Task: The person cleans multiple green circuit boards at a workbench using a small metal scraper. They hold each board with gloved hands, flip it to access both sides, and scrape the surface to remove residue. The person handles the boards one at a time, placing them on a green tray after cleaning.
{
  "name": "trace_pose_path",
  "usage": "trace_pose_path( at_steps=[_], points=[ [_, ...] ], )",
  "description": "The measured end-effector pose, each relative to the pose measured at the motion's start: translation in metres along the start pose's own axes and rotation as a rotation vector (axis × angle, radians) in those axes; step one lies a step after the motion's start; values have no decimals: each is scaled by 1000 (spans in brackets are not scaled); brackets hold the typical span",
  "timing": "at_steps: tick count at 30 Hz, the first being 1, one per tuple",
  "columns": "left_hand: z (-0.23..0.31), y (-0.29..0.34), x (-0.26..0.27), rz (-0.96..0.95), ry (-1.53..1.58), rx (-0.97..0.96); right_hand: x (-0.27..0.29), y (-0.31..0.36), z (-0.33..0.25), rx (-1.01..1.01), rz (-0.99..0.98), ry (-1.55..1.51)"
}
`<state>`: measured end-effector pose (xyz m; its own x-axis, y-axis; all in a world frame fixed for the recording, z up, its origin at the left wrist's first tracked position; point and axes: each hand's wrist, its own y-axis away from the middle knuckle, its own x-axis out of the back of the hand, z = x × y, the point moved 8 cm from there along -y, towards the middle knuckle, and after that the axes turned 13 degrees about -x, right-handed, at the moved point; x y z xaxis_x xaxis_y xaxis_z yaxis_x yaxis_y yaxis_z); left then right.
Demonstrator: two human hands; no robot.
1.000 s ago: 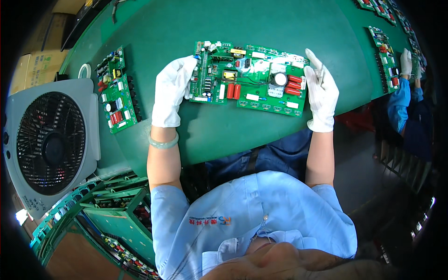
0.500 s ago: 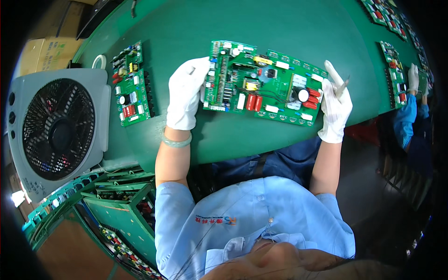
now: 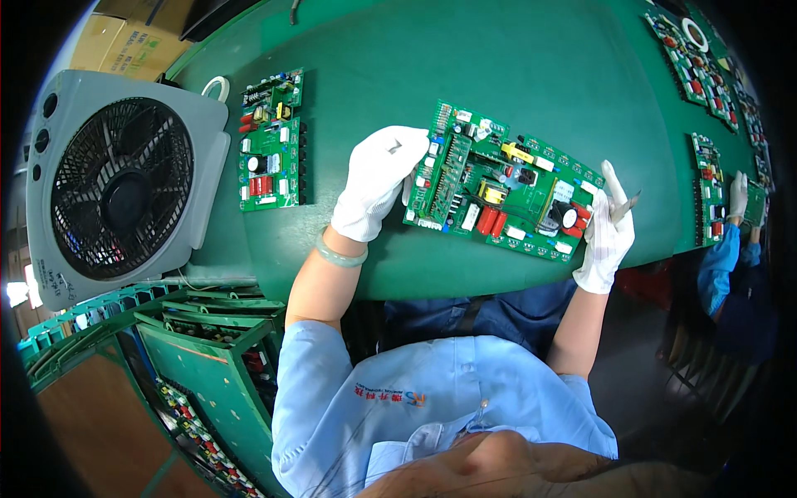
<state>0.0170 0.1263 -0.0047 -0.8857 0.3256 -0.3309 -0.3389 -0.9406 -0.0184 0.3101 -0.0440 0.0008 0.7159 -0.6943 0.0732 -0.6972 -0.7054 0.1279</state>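
Note:
A green circuit board (image 3: pixel 525 197) with red, yellow and white components is held between my two gloved hands, over the near part of the green table. My left hand (image 3: pixel 378 178), in a white glove, grips its left edge with fingers and thumb pressed together. At the opposite edge, my right hand (image 3: pixel 608 245), also white-gloved, is closed on the board's right end. A thin grey pointed tool (image 3: pixel 625 207) sticks out between the right hand's fingers; its exact kind cannot be made out. The board slopes down toward the right.
Another circuit board (image 3: pixel 272 149) lies to the left, beside a grey box fan (image 3: pixel 124 191). A green rack (image 3: pixel 195 357) with boards stands lower left. More boards (image 3: pixel 693 70) lie at the right, where a co-worker's gloved hand (image 3: pixel 738 197) is visible. Cardboard boxes (image 3: pixel 133 41) are upper left.
Both hands and the held board have come nearer to my body and stand lower in the picture. The head view has shifted and turned slightly. Both hands keep their grip.

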Motion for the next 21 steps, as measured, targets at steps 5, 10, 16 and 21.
trace_pose_path(
  at_steps=[5, 10, 16, 21],
  points=[
    [3, 2, -1, -14, -12, -7, -1, 4, -5, -13, 3, 25],
    [-7, 1, 9, -68, 19, 57, 4, 4, 2, -24, -8, -90],
    [0, 1, 4, -14, -9, -27, 5, 5, 1, -43, -24, -125],
    [-1, -1, 6, -20, -7, -34, 8, 5, 0, 6, -37, -138]
  ],
)
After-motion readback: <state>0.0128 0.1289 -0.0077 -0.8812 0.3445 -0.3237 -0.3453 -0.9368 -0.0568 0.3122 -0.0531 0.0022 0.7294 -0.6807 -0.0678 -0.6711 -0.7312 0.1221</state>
